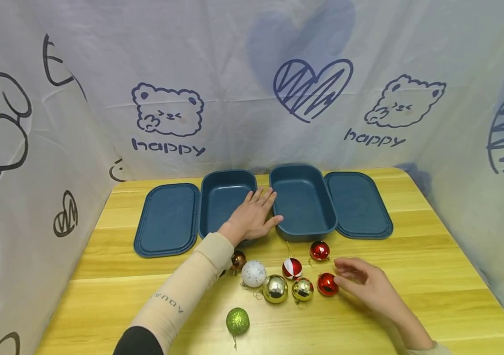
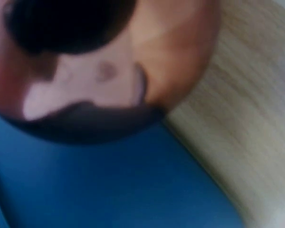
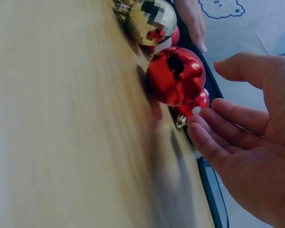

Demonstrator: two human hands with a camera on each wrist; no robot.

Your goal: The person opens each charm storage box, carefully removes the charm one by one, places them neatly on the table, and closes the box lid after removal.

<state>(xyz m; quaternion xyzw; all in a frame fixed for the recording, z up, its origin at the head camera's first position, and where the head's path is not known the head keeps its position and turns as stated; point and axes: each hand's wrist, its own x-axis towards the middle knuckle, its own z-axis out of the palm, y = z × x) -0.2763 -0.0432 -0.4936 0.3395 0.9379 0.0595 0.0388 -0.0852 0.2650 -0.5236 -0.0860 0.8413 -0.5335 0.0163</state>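
Note:
My left hand (image 1: 253, 214) is spread with straight fingers over the facing rims of two dark blue boxes, the left box (image 1: 220, 202) and the right box (image 1: 302, 204). Close under that wrist is a copper bauble (image 1: 238, 260), which looms large in the left wrist view as a shiny ball (image 2: 180, 52). My right hand (image 1: 369, 286) is beside a plain red bauble (image 1: 327, 284), thumb and fingers apart. In the right wrist view this red ball (image 3: 175, 76) lies just past the fingertips, with no grip on it. Behind it lies a white-spotted red bauble (image 1: 319, 250).
A white bauble (image 1: 253, 273), a large gold one (image 1: 275, 289), a faceted gold one (image 1: 302, 289) and a red-and-white one (image 1: 292, 268) lie before the boxes. Nearer is a green glitter bauble (image 1: 237, 321). Flat lids (image 1: 167, 219) flank the boxes; a printed cloth (image 1: 234, 98) hangs behind.

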